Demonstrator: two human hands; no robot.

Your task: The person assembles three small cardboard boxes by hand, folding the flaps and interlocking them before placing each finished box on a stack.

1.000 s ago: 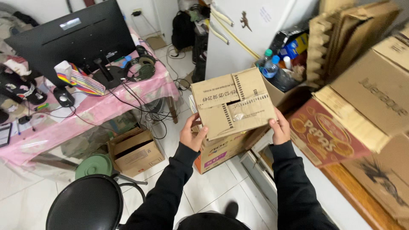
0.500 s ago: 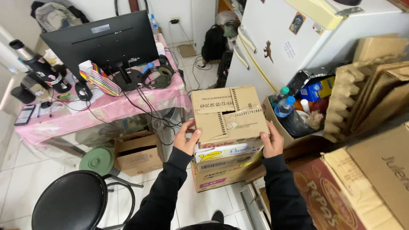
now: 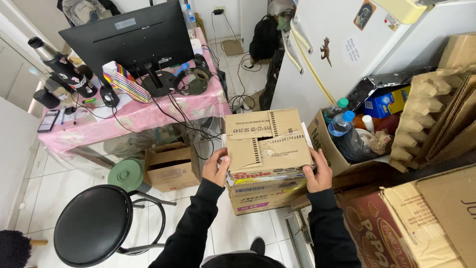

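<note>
Cluttered room, hands (image 3: 216,166) gripping closed carton (image 3: 267,144)

Both hands (image 3: 267,171) grip cardboard box (image 3: 267,144) — above stacked boxes (image 3: 258,196).

white tiled floor (image 3: 44,193), pink-clothed desk (image 3: 144,116), black stool (image 3: 91,231), white fridge (image 3: 322,59).

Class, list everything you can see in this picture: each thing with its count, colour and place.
Box: one, brown, held over a stack.
Stack: two boxes, brown, on the floor.
Stool: one, black, lower left.
Monitor: one, black, on the table.
Table: one, pink cloth, upper left.
Fridge: one, white, upper right.
Bottles: two, clear, right.
Left hand: on the box's left side.
Right hand: on its right side.
</note>
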